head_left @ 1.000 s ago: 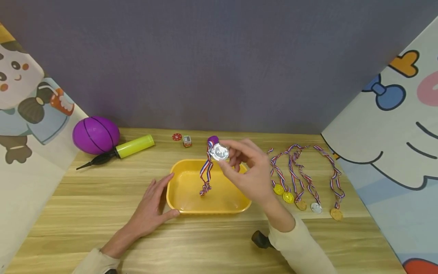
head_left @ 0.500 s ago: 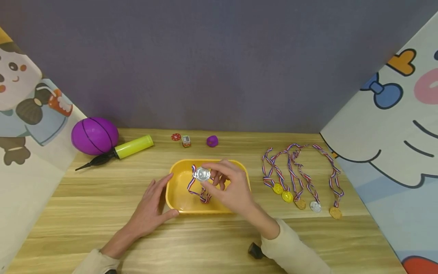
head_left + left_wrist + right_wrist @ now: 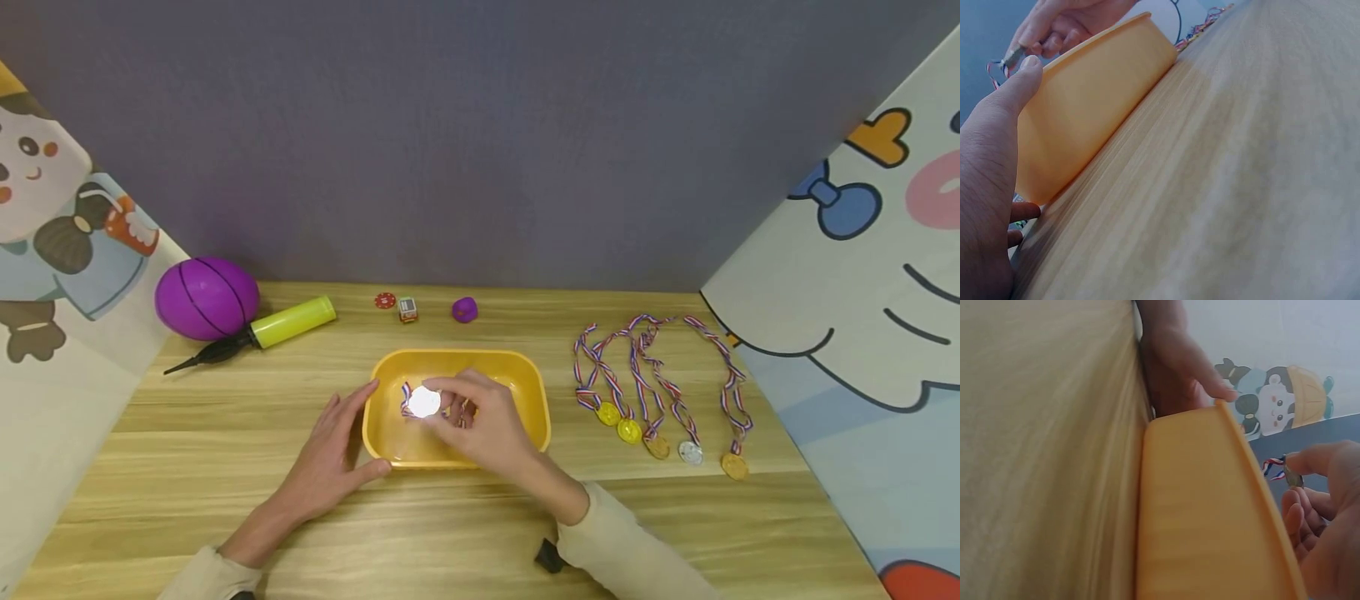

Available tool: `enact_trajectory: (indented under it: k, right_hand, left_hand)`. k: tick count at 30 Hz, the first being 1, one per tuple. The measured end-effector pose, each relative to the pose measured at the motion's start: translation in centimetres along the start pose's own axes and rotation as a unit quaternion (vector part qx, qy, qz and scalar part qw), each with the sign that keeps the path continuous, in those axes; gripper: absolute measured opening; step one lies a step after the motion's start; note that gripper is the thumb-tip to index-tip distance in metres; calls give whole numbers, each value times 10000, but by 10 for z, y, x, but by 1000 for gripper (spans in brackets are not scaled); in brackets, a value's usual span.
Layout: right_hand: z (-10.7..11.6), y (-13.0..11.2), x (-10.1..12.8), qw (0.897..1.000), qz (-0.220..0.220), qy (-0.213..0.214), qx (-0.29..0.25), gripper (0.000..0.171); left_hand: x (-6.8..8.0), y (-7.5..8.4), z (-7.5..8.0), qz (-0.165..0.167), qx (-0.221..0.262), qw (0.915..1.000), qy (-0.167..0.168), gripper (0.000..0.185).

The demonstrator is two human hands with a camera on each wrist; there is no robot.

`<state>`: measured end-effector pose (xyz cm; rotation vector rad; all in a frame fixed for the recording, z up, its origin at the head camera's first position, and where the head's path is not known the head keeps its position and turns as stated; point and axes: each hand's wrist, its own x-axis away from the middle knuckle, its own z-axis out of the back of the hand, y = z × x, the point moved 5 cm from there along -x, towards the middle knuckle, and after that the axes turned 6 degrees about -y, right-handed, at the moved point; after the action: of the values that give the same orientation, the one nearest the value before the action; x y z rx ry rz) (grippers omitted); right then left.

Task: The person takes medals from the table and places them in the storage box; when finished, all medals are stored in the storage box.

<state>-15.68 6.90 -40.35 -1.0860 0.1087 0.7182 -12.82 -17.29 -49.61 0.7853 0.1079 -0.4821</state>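
Wooden table [image 3: 225, 467]: medals [image 3: 660, 392] beside yellow tray [image 3: 536, 400].

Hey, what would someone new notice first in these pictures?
Probably the yellow tray mid-table, where the right hand pinches a shiny silver medal over it while the left hand steadies its left wall. Next, the row of ribboned medals to the right.

1. The left hand [image 3: 322, 467] blocks the left rim of the yellow tray [image 3: 534, 392].
2. The right hand [image 3: 480, 425] fills the tray's middle.
3. Medals [image 3: 660, 392] crowd the desk [image 3: 187, 433] on the right.
4. Bare desk lies near left and along the front.
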Motion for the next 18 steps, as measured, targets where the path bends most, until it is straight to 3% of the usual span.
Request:
enact_trajectory:
  k: [9,18]
  right_hand:
    - [-15,6,-1,9976,-357,-562,212,34]
    - [-22,9,-4,9885,-643,-1093,826,32]
  left_hand:
    - [0,2,0,-6,6,10000,8,109]
    - [-1,1,0,-54,-1,10000,18,109]
